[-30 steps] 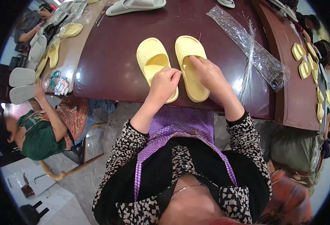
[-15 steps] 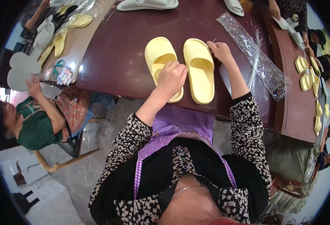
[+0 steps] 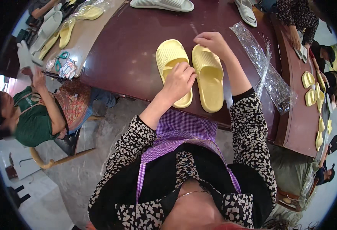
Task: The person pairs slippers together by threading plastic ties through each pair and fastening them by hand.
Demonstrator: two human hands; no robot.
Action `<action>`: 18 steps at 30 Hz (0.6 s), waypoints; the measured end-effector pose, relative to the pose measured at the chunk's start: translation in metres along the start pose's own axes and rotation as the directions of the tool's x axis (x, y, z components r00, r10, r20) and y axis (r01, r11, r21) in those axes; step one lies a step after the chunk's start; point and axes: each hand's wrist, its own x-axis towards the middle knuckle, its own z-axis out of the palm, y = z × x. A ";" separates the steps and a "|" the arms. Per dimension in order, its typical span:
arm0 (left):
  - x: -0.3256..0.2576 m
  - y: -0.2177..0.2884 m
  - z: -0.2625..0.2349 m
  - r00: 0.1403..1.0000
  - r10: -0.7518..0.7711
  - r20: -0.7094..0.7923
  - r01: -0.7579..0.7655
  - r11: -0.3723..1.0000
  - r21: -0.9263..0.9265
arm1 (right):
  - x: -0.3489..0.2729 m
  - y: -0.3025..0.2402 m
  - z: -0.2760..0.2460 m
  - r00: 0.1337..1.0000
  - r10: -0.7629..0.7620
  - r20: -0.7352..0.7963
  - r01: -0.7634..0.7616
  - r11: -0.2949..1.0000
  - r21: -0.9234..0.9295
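Two yellow slide slippers lie side by side on the dark red table (image 3: 126, 50), toes pointing away from me: the left slipper (image 3: 172, 50) and the right slipper (image 3: 210, 90). Over the opening of the left slipper is my left hand (image 3: 179, 82), its fingers closed in a pinch by the inner edge; whatever they hold is hidden. My right hand (image 3: 214, 45) is raised over the toe of the right slipper, fingers pinched together. A thin, pale, blurred strand (image 3: 193, 28) sticks up from its fingertips.
Right of the slippers lies a clear plastic bag (image 3: 249, 46) with a bundle of thin clear strands (image 3: 266, 65) on it. Grey slippers (image 3: 162, 4) lie at the far edge. A co-worker in green (image 3: 38, 115) sits at left, holding grey slippers; teal-handled scissors (image 3: 62, 57) are nearby.
My right hand has moved from the outer side of the right slipper to above its toe, leftward and up. My left hand stays at the left slipper. The co-worker's grey slippers have turned.
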 end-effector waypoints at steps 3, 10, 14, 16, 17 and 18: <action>-0.001 -0.002 0.000 1.000 -0.012 -0.002 0.012 1.000 0.005 | 0.024 -0.014 0.022 0.991 0.004 0.137 0.001 0.999 -0.037; 0.001 0.000 0.000 0.998 -0.058 0.005 0.058 0.998 -0.017 | 0.051 -0.029 0.063 0.938 0.165 0.305 -0.123 0.980 -0.155; -0.001 -0.002 -0.002 0.998 -0.061 -0.003 0.061 0.998 -0.018 | 0.052 -0.037 0.071 0.918 0.227 0.325 -0.180 0.969 -0.168; -0.001 -0.003 -0.002 0.998 -0.062 -0.002 0.062 0.998 -0.024 | 0.051 -0.039 0.071 0.918 0.257 0.303 -0.237 0.966 -0.103; -0.001 -0.003 -0.002 0.998 -0.062 0.002 0.062 0.998 -0.030 | 0.050 -0.037 0.069 0.918 0.257 0.302 -0.236 0.966 -0.104; -0.001 -0.002 -0.002 0.998 -0.062 0.006 0.062 0.997 -0.035 | 0.047 -0.034 0.065 0.925 0.273 0.264 -0.279 0.960 -0.017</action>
